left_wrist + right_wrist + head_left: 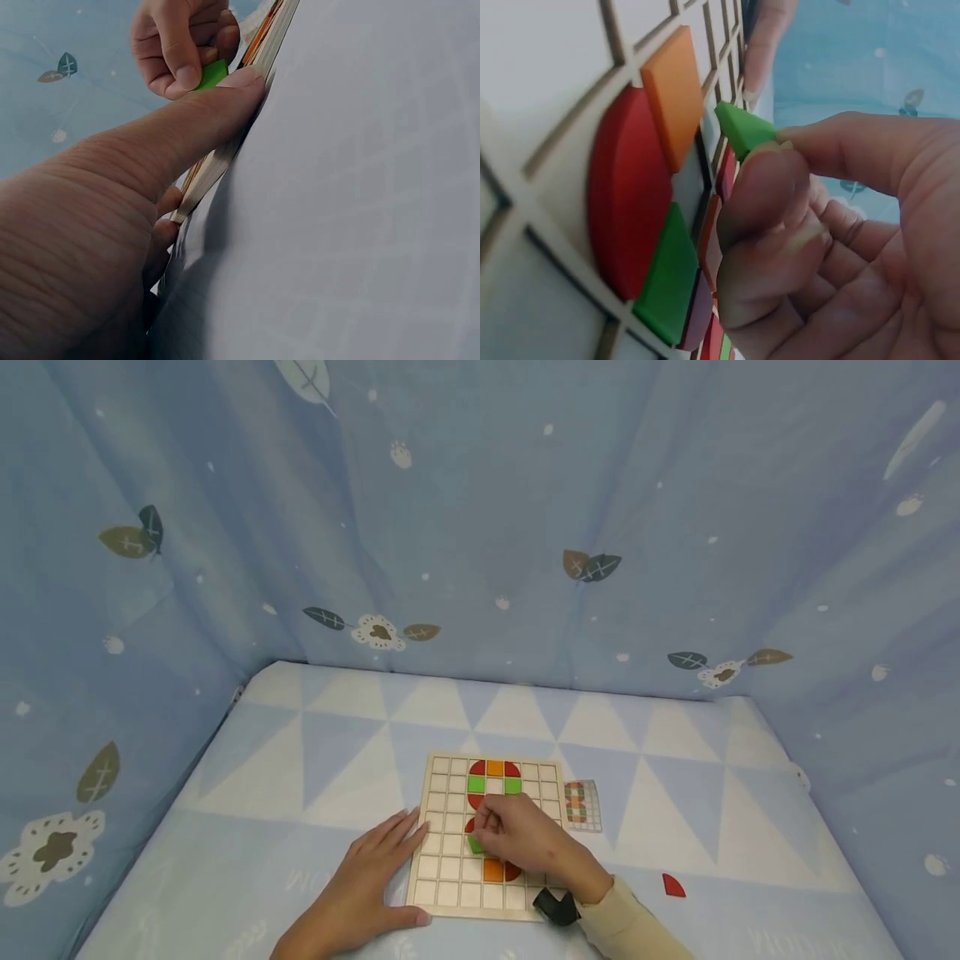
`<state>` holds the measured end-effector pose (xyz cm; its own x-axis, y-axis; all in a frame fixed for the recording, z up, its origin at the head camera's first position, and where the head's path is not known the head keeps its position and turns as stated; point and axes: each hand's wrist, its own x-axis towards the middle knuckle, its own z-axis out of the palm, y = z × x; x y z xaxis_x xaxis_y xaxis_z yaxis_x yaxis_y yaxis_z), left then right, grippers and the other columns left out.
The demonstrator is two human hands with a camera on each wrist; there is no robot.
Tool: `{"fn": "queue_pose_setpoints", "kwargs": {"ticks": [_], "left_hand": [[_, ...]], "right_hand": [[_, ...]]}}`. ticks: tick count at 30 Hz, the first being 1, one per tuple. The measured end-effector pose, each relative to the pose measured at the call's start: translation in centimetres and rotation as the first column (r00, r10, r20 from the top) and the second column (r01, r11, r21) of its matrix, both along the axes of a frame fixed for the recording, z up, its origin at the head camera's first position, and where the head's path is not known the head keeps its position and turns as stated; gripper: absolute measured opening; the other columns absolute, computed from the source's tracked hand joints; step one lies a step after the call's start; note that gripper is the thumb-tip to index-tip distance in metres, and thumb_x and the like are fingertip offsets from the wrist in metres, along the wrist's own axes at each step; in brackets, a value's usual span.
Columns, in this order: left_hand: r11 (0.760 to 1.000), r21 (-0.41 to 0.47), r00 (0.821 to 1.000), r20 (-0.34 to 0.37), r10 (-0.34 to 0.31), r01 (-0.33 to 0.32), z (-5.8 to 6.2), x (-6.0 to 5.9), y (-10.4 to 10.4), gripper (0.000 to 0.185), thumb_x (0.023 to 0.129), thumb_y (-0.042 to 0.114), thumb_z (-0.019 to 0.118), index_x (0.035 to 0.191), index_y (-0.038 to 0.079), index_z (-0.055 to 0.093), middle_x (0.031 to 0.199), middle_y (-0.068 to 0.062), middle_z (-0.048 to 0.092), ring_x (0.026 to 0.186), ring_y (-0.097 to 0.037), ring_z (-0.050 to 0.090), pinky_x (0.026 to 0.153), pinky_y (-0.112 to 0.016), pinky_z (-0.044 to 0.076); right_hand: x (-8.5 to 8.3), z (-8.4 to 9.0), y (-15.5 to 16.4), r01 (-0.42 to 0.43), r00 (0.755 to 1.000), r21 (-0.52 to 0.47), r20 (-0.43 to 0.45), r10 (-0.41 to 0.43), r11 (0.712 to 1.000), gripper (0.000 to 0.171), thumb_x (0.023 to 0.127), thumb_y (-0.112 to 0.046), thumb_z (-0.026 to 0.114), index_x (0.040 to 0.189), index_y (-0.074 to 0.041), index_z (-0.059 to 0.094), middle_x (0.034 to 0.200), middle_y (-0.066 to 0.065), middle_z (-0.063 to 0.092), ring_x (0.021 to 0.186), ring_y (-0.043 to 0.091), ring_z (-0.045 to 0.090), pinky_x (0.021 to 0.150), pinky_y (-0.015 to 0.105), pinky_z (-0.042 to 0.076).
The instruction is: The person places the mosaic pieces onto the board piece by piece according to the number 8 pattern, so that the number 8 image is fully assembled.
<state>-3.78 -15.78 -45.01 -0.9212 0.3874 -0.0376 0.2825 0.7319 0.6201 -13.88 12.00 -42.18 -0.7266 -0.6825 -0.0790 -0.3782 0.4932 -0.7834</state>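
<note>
R arm: cream sleeve [637, 927], blk wrist strap [556, 907].

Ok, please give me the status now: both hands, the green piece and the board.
Right hand pinches green piece just over grid board. Left hand flat, steadying board's left edge. Spare red piece on the cloth, apart. Nothing blocking.
</note>
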Motion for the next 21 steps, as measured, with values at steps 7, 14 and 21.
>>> {"fn": "queue_pose_setpoints", "kwargs": {"ticks": [7,14,21], "left_hand": [[1.000,-0.009,1.000,0.002,0.000,0.000,0.09,0.19,-0.09,0.109,0.079,0.076,0.072,0.164,0.018,0.037,0.172,-0.002,0.024,0.157,-0.031,0.021,0.117,-0.064,0.023],[1.000,-0.002,1.000,-0.016,0.014,-0.014,0.15,0.19,-0.06,0.108,0.078,0.072,0.076,0.164,0.018,0.038,0.172,-0.001,0.024,0.158,-0.029,0.020,0.118,-0.060,0.022],[1.000,-0.004,0.999,-0.041,0.010,-0.011,0.08,0.08,-0.07,0.109,0.078,0.071,0.077,0.164,0.017,0.038,0.172,-0.002,0.025,0.158,-0.028,0.020,0.118,-0.056,0.020]], "right_hand": [[0.12,-0.04,-0.51,0.021,0.999,0.072,-0.046,-0.017,0.997,0.012,0.100,-0.013,0.066,0.091,-0.021,0.065,0.071,-0.013,0.058,0.056,0.003,0.052,0.056,0.023,0.046],[0.31,0.39,-0.75,0.041,0.998,0.140,-0.061,-0.033,0.989,0.012,0.101,-0.015,0.069,0.091,-0.019,0.065,0.070,-0.012,0.057,0.057,0.004,0.051,0.056,0.025,0.045],[0.65,0.61,-1.07,0.046,0.997,0.182,-0.070,-0.034,0.982,0.012,0.101,-0.012,0.068,0.091,-0.017,0.064,0.071,-0.012,0.056,0.057,0.004,0.049,0.056,0.024,0.044]]}}
